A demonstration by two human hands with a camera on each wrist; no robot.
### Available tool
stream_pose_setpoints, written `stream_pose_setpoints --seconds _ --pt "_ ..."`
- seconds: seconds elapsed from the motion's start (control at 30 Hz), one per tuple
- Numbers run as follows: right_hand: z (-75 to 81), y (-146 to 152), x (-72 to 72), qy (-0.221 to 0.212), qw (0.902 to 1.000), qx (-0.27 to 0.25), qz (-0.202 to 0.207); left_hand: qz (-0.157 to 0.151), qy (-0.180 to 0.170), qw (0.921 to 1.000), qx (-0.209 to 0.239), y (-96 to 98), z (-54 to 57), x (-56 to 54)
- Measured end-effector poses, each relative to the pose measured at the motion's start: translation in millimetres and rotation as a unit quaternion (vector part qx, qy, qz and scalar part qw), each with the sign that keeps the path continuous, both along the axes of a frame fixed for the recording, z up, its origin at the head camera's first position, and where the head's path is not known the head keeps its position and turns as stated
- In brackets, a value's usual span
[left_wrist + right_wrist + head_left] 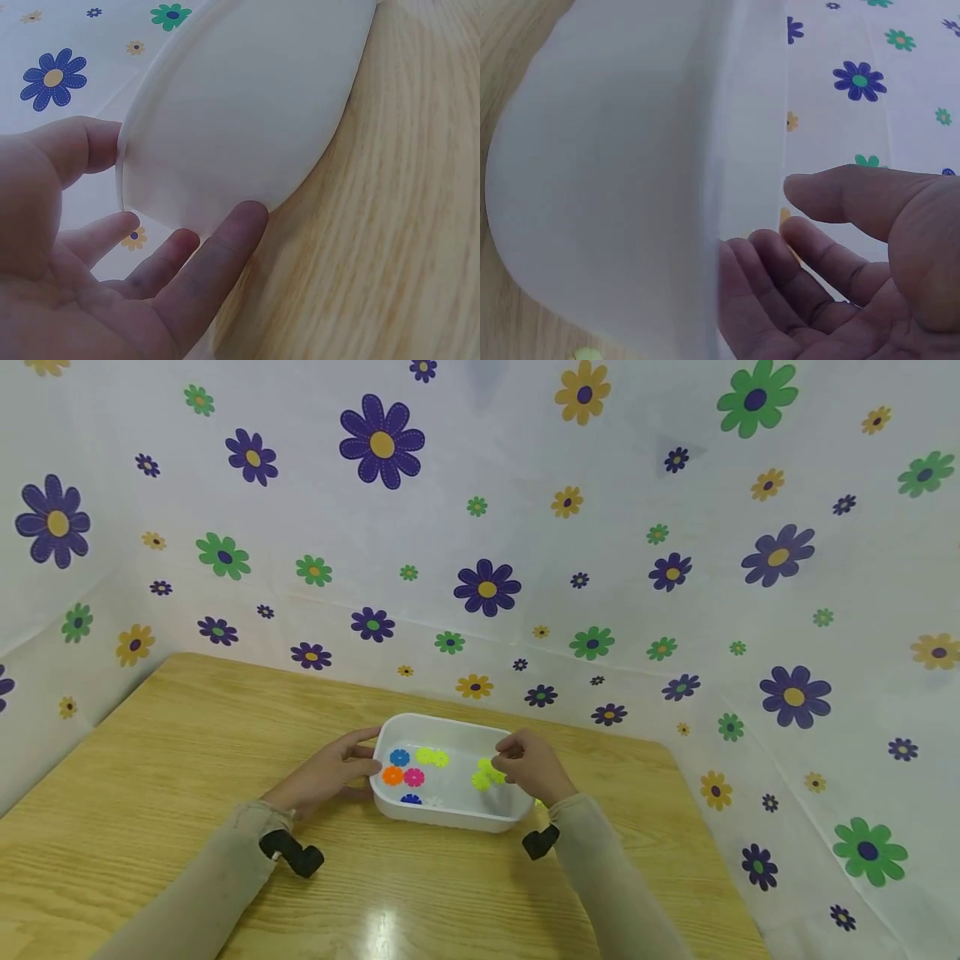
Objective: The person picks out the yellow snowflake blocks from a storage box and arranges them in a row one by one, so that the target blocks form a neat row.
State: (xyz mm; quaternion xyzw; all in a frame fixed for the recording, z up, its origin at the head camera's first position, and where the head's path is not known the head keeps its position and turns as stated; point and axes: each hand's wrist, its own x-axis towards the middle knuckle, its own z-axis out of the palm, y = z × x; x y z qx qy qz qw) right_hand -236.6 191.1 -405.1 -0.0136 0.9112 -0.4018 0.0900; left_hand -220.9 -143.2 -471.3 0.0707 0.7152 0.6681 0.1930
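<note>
A white plastic tray (453, 817) stands on the table with flower-shaped plastic discs inside. My left hand (330, 774) holds its left end; in the left wrist view the thumb is at the rim and the other fingers (240, 232) touch the outer wall. My right hand (536, 768) hovers over the right end, fingers bent, above several yellow discs (482, 779). In the right wrist view its thumb stands apart from the fingers, nothing seen between them; the tray wall partly covers the fingers. Toward the left lie an orange disc (393, 776), a pink disc (414, 777) and a blue disc (400, 757).
More yellow discs (432, 757) lie near the tray's back left, and a dark blue disc (411, 798) by its front wall. Outside the right end a yellow disc (587, 353) lies on the wooden table (420, 893). A flower-printed sheet (450, 543) hangs behind and beside the table.
</note>
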Motion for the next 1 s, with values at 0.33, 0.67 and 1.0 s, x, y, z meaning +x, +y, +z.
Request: stream_pose_setpoints --seconds 0.33,0.67,1.0 --pt "-15.8 -17.0 -4.7 -0.020 0.9934 0.110 0.025 0.005 -0.006 1.0000 0.001 1.0 -2.0 -1.6" --pt "-35.7 -23.9 -7.8 -0.010 0.9831 0.175 0.054 0.004 -0.008 0.9999 -0.005 0.8 -1.9 -1.7" --pt "-38.6 -29.5 -8.1 -0.045 0.9847 0.152 0.071 0.004 -0.010 0.9999 0.001 -0.9 0.9 0.3"
